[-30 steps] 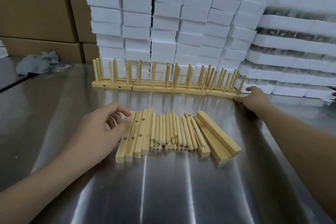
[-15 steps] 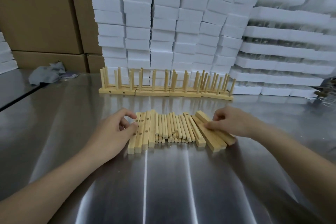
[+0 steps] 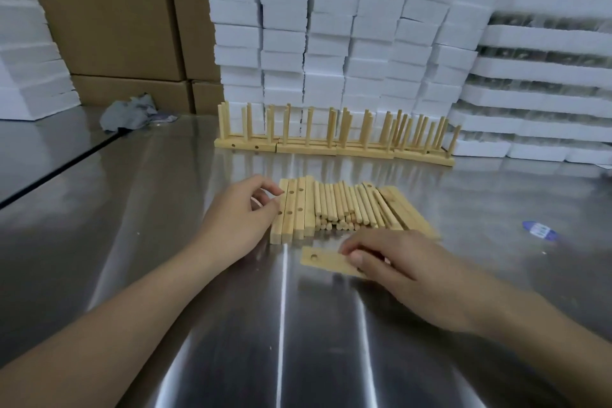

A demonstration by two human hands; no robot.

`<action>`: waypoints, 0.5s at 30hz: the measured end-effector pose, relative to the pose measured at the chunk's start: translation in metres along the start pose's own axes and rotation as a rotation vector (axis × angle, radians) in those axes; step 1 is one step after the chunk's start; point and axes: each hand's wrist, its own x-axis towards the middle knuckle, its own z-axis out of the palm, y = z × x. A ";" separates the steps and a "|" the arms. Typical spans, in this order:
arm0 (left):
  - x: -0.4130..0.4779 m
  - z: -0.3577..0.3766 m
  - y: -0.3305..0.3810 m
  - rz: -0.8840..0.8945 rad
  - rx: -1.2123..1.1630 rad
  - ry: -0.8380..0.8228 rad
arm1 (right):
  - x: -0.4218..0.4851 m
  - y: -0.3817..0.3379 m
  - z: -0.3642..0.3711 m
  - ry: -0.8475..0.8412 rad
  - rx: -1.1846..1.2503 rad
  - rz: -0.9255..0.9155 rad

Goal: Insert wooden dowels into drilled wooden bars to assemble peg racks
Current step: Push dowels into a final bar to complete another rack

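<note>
Bar (image 3: 323,260) flat on table (image 3: 198,325) | right hand (image 3: 400,265) fingers (image 3: 359,255) pinch its right end

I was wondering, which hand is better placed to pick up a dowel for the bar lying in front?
Left. The left hand lies beside the spare bars, near the loose dowels, gripping nothing visible. The right hand holds the drilled bar on the table.

A brushed stainless-steel table (image 3: 99,242) fills the foreground, streaked with pale reflections of overhead light. A dark seam (image 3: 59,172) crosses its left side. Behind it, white foam blocks (image 3: 331,26) are stacked in tall columns, with flatter foam trays (image 3: 546,69) to the right. Brown cardboard boxes (image 3: 116,10) stand at back left. A crumpled grey rag (image 3: 129,111) lies near them, and a small blue sticker (image 3: 539,230) lies at right.
</note>
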 end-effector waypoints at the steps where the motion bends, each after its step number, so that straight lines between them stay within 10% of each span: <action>1: 0.000 0.001 0.001 0.000 0.006 0.000 | 0.000 0.002 0.005 0.011 -0.115 -0.021; 15: -0.016 0.003 0.023 0.258 0.313 -0.045 | 0.000 0.004 0.004 0.160 -0.062 -0.050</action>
